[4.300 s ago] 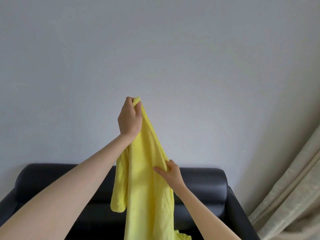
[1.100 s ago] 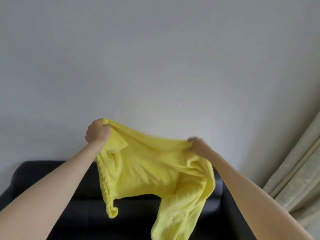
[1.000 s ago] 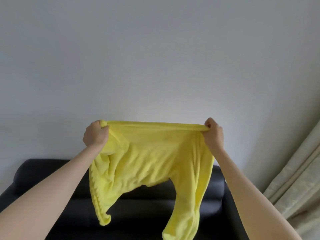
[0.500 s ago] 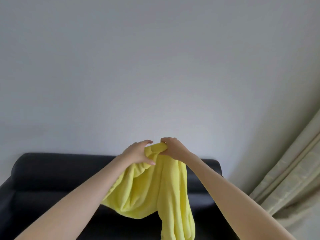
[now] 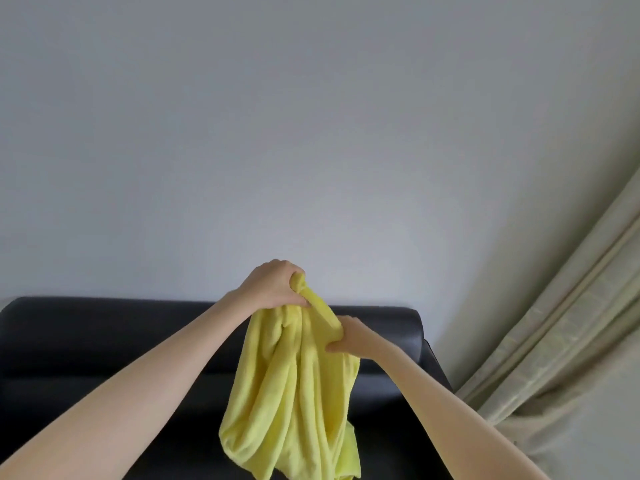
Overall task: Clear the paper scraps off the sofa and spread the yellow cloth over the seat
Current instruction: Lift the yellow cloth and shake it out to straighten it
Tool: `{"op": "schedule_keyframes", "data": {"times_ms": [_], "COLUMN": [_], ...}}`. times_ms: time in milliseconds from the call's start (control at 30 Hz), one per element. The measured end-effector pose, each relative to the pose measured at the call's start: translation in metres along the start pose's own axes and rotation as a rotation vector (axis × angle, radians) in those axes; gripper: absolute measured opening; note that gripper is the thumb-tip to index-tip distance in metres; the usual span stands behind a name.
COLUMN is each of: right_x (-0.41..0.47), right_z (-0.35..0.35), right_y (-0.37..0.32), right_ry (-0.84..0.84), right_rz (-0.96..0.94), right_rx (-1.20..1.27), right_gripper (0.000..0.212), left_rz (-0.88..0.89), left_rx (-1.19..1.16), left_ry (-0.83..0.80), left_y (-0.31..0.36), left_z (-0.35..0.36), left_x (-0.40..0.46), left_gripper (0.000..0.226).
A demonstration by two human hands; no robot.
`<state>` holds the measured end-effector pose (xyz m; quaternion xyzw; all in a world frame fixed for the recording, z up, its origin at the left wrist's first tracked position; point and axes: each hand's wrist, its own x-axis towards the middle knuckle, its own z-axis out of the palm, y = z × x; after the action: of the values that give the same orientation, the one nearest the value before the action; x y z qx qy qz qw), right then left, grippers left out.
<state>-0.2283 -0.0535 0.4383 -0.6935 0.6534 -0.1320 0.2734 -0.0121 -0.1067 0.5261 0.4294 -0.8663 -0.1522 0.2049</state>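
We've got the yellow cloth (image 5: 294,393) bunched and hanging straight down in front of the black sofa (image 5: 104,341), its long axis vertical. Our left hand (image 5: 273,289) clamps the top corner in a fist; our right hand (image 5: 349,336), just below and beside it, pinches a fold. Both grips sit close together above the sofa's back edge, so spreading calls for drawing them apart sideways.

A plain pale wall (image 5: 311,133) fills the background, with beige curtains (image 5: 568,323) hanging at right.
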Motion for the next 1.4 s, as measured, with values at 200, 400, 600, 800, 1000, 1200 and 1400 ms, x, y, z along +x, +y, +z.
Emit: {"op": "schedule_keyframes", "data": {"times_ms": [200, 400, 600, 800, 1000, 1200, 1400], "right_x": [-0.008, 0.000, 0.015, 0.020, 0.014, 0.022, 0.023], "right_z": [0.042, 0.047, -0.031, -0.063, -0.098, -0.069, -0.078], "right_y": [0.030, 0.040, 0.008, -0.030, -0.023, -0.033, -0.060], "right_ry": [0.004, 0.064, 0.585, 0.592, 0.830, 0.136, 0.428], "right_rz": [0.127, 0.195, 0.093, -0.016, -0.035, 0.030, -0.219], "right_rx": [0.209, 0.116, 0.279, -0.059, -0.285, -0.498, -0.413], "right_gripper": [0.047, 0.030, 0.012, 0.012, 0.004, 0.034, 0.028], "left_rz": [-0.046, -0.306, -0.556, -0.565, -0.685, -0.726, -0.806], "left_rx": [-0.110, -0.089, -0.102, -0.001, 0.016, -0.051, 0.137], "left_ry": [0.156, 0.409, 0.589, 0.550, 0.570, 0.461, 0.238], "left_y": [0.003, -0.029, -0.076, -0.097, -0.128, -0.121, -0.114], "left_z": [-0.048, -0.075, -0.085, -0.072, -0.071, -0.074, -0.068], "left_x": [0.000, -0.010, -0.031, -0.039, -0.060, -0.054, -0.065], "left_gripper": [0.027, 0.027, 0.037, 0.036, 0.035, 0.031, 0.049]}}
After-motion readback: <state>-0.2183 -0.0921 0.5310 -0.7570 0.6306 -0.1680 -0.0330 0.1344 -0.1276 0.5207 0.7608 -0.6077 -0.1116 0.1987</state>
